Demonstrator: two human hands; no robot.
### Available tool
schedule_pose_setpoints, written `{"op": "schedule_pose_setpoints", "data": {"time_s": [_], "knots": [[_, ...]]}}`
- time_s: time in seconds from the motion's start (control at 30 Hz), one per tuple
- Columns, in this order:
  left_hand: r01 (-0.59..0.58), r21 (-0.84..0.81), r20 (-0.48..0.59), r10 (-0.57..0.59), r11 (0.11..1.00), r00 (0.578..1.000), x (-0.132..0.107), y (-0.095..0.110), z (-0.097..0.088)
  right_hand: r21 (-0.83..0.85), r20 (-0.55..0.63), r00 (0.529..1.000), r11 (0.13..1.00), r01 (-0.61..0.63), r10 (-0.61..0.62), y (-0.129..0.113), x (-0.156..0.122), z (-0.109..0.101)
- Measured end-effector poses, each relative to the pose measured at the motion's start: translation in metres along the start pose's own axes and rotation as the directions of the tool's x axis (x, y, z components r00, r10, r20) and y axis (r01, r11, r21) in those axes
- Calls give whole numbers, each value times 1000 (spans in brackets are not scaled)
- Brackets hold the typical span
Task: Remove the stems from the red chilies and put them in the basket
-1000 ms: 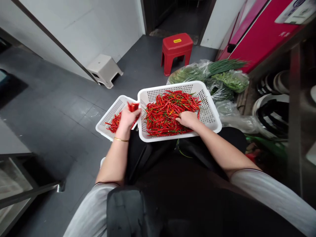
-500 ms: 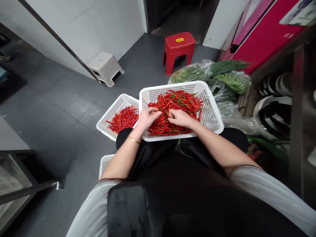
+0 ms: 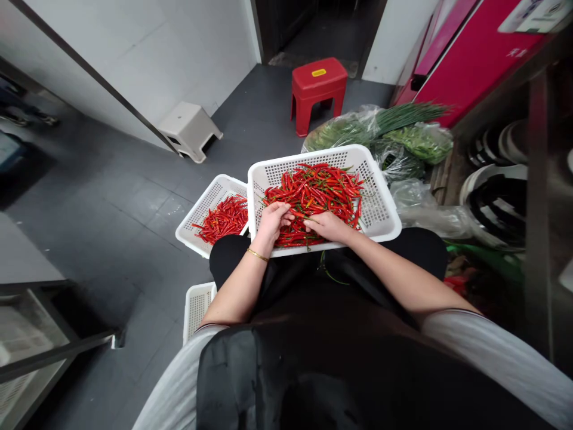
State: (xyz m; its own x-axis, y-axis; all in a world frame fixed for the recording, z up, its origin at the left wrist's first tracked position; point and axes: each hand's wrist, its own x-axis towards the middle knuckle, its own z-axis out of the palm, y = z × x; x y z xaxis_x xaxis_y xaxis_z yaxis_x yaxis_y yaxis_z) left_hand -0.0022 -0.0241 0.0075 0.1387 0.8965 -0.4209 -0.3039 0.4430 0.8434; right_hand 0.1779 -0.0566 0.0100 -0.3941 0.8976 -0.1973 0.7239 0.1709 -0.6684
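A white perforated basket rests on my lap, heaped with red chili peppers that have green stems. Over the near part of the heap, my left hand pinches a red chili pepper by its left end. My right hand is closed at the green-stemmed end of the same pepper, thumb and forefinger together. Its other fingers are curled under and partly hidden. A second white basket, lower on the left, has red chili peppers without visible green stems.
Another white basket stands beside my left forearm, partly covered. Ahead are a grey stool and a red stool. Bagged green vegetables lie beyond the lap basket, near a shelf with stacked dishes on the right.
Both hands have drawn nearer to me over the heap, and a pepper now shows stretched between them. The view has shifted slightly.
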Motion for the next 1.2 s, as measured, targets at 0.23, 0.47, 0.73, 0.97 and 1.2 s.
{"op": "schedule_pose_setpoints", "data": {"time_s": [0.23, 0.47, 0.73, 0.97, 1.2], "knots": [[-100, -16, 163, 101, 995, 982, -10, 8, 9, -282, -175, 984, 959, -38, -12, -21, 1, -3], [182, -153, 229, -144, 971, 963, -10, 9, -2, -153, -32, 908, 900, 408, -418, -17, -12, -28], [28, -98, 43, -24, 995, 999, -7, 18, -26, -477, 53, 995, 877, -53, 90, -2, 19, 15], [-107, 530, 137, 40, 841, 990, 3, -7, -6, 2, -19, 999, 999, -40, 40, 7, 39, -5], [-55, 344, 223, -25, 937, 974, 4, -15, 11, 533, -61, 991, 843, -69, 119, 8, 30, -22]]}}
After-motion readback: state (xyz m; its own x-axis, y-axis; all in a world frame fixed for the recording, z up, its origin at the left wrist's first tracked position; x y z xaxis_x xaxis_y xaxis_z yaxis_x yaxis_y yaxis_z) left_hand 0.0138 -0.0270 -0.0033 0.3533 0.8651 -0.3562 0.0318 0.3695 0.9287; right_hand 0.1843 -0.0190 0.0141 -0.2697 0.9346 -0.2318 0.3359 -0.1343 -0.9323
